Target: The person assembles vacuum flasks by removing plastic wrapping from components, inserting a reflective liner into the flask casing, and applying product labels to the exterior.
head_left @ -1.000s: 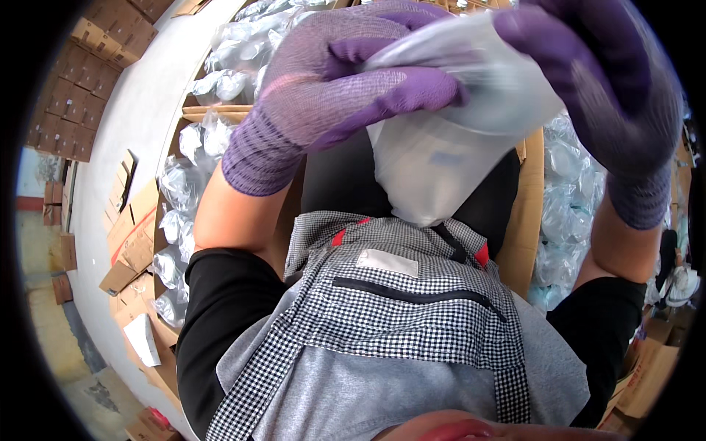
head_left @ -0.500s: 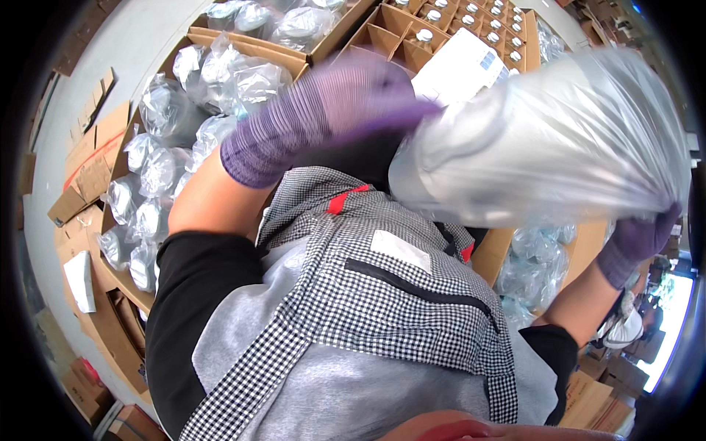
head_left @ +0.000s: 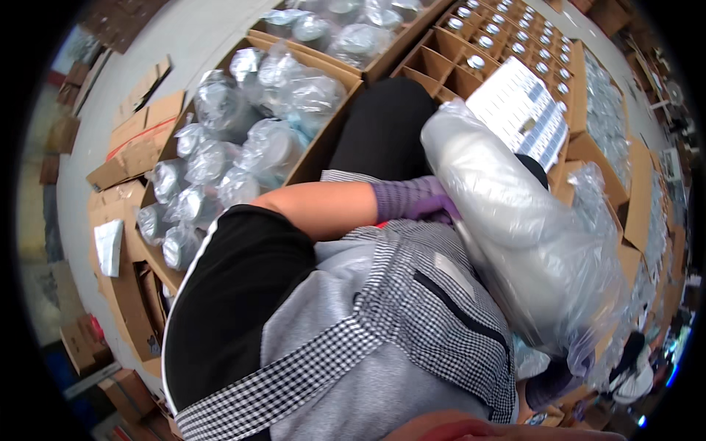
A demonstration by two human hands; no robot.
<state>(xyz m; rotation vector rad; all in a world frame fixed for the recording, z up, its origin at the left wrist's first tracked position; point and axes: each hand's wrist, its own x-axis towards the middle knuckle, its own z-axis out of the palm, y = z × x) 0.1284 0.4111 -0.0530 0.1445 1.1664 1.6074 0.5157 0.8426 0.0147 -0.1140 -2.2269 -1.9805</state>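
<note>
Left hand point(head_left: 434, 208) and right hand point(head_left: 555, 378) flank a large wrapped bundle point(head_left: 515, 220) at the person's right.

Right of a carton point(head_left: 323, 136) of smaller wrapped pieces, beside the checked apron point(head_left: 441, 331), the bundle slants with its rounded body probably firm, perhaps breakable, and its thin bag likely slippery; weight is hard to judge, so a broad hold under the body looks safest. The left hand touches its side toward the upper end, fingers mostly hidden, grip uncertain; the right seems closed on crumpled plastic at the lower end, a soft part likely to stretch.
</note>
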